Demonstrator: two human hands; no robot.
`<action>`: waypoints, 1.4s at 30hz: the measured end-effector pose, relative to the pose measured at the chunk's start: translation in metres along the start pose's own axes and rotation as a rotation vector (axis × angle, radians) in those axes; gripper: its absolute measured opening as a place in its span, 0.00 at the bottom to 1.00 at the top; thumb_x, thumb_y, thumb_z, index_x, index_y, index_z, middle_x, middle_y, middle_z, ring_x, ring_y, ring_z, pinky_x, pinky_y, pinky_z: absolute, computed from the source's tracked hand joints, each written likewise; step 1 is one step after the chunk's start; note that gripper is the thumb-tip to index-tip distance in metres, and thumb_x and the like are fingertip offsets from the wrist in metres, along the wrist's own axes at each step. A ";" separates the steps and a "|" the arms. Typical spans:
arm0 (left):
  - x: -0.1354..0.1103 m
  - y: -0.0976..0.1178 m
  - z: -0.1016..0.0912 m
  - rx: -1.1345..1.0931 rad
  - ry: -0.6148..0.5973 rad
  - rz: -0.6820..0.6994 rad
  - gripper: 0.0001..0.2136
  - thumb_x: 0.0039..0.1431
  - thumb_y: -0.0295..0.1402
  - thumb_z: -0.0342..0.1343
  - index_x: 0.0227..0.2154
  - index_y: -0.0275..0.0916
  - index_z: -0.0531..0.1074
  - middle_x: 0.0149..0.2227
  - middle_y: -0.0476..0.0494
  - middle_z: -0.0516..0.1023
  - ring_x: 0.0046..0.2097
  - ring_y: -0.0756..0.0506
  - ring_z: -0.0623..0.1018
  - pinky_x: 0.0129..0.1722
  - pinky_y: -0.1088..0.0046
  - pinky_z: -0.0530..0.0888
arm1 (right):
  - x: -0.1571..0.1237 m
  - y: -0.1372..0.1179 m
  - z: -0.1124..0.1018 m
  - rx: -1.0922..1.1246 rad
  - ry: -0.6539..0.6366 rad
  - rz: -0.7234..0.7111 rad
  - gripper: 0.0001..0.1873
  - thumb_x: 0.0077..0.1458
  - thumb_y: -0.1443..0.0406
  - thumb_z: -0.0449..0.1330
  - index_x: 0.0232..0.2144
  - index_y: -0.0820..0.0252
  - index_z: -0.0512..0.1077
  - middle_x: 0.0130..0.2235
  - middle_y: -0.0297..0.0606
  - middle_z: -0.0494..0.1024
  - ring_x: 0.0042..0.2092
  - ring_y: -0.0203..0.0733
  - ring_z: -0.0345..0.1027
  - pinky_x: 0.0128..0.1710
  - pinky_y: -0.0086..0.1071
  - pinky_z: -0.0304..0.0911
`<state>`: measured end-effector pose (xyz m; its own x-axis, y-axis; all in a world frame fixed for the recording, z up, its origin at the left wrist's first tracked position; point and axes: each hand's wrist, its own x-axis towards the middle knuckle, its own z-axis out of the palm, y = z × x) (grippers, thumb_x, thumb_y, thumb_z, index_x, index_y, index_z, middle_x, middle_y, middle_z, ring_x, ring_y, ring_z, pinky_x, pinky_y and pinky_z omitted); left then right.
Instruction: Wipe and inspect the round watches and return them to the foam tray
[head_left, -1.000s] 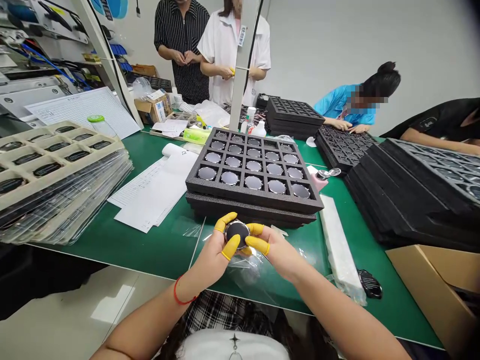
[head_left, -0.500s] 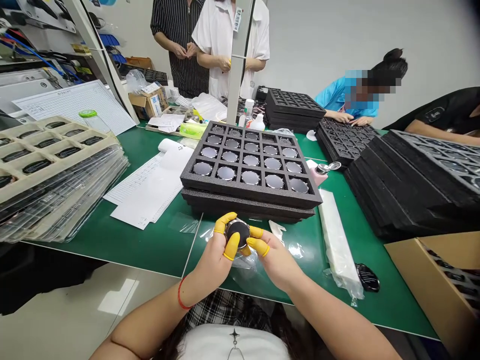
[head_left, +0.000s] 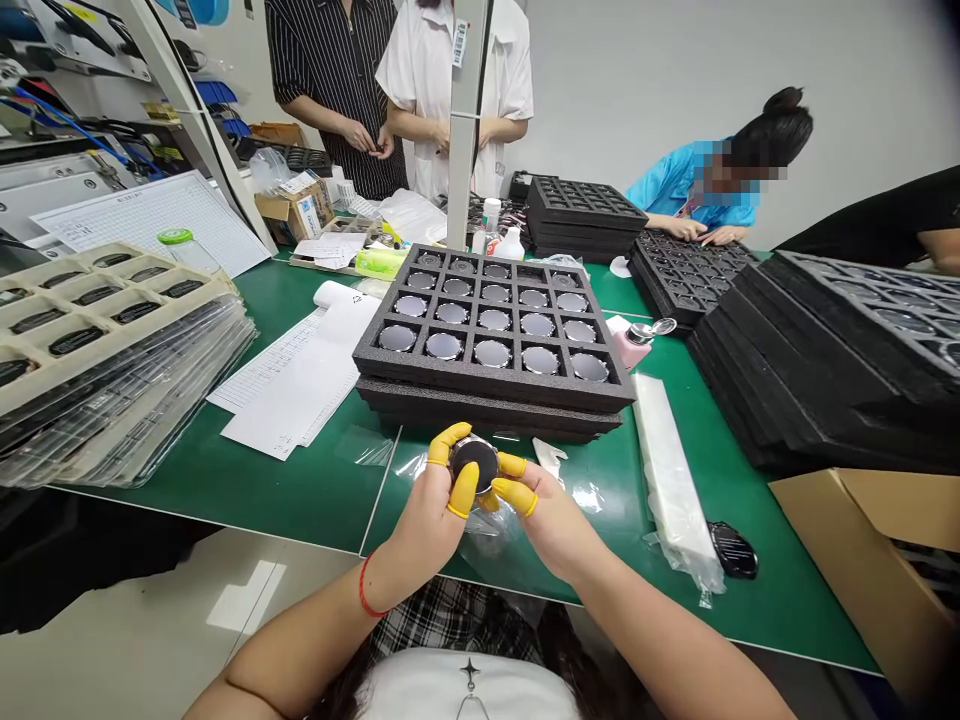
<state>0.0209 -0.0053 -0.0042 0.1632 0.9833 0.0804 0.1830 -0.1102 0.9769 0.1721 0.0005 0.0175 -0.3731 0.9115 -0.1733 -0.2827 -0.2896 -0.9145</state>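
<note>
Sitting in black tray point(head_left: 487, 384), discs point(head_left: 493, 353); between capped fingers point(head_left: 465, 490), round piece point(head_left: 481, 466).

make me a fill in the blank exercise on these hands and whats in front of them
1. The left hand and right hand hold the dark round piece between finger covers coloured ____.
2. The red bracelet is worn on the ____ wrist.
3. The front row of the nearest foam tray holds ____ round discs.

Missing words: yellow; left; five
</note>
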 end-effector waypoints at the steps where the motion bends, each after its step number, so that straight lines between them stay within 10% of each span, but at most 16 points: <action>1: -0.001 0.000 0.001 -0.005 -0.005 0.000 0.21 0.68 0.43 0.43 0.57 0.37 0.56 0.60 0.32 0.63 0.45 0.44 0.77 0.39 0.68 0.77 | 0.000 0.001 0.000 0.006 0.006 -0.003 0.09 0.50 0.58 0.66 0.29 0.58 0.77 0.28 0.33 0.71 0.32 0.36 0.57 0.36 0.33 0.55; 15: -0.011 -0.001 0.012 0.059 -0.065 -0.027 0.25 0.68 0.42 0.42 0.61 0.33 0.47 0.36 0.40 0.78 0.36 0.44 0.78 0.37 0.65 0.76 | 0.003 0.015 0.001 0.093 0.145 0.028 0.16 0.46 0.52 0.66 0.24 0.59 0.74 0.25 0.32 0.67 0.29 0.35 0.54 0.28 0.30 0.53; 31: -0.002 0.000 0.004 -0.042 -0.185 -0.044 0.23 0.68 0.43 0.43 0.61 0.37 0.54 0.47 0.36 0.76 0.43 0.43 0.78 0.43 0.62 0.78 | 0.004 0.010 -0.009 -0.062 0.106 0.019 0.14 0.46 0.53 0.67 0.29 0.57 0.76 0.29 0.34 0.74 0.31 0.38 0.62 0.32 0.34 0.60; 38: 0.005 -0.006 -0.019 -0.090 -0.210 0.039 0.27 0.65 0.52 0.39 0.32 0.38 0.76 0.40 0.37 0.81 0.44 0.42 0.78 0.49 0.62 0.73 | 0.046 -0.093 -0.032 -0.615 0.208 -0.302 0.15 0.54 0.59 0.61 0.44 0.55 0.73 0.39 0.38 0.78 0.39 0.42 0.71 0.40 0.38 0.67; 42: 0.012 -0.023 -0.021 -0.191 -0.259 -0.027 0.25 0.64 0.53 0.42 0.47 0.38 0.72 0.34 0.42 0.81 0.37 0.45 0.79 0.46 0.65 0.74 | 0.139 -0.168 -0.064 -1.007 0.569 -0.388 0.14 0.60 0.64 0.57 0.48 0.62 0.71 0.40 0.40 0.78 0.41 0.41 0.72 0.42 0.36 0.67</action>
<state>-0.0021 0.0118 -0.0213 0.4070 0.9131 0.0246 0.0093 -0.0311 0.9995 0.2246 0.1940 0.1231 0.0952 0.9582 0.2698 0.6166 0.1560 -0.7717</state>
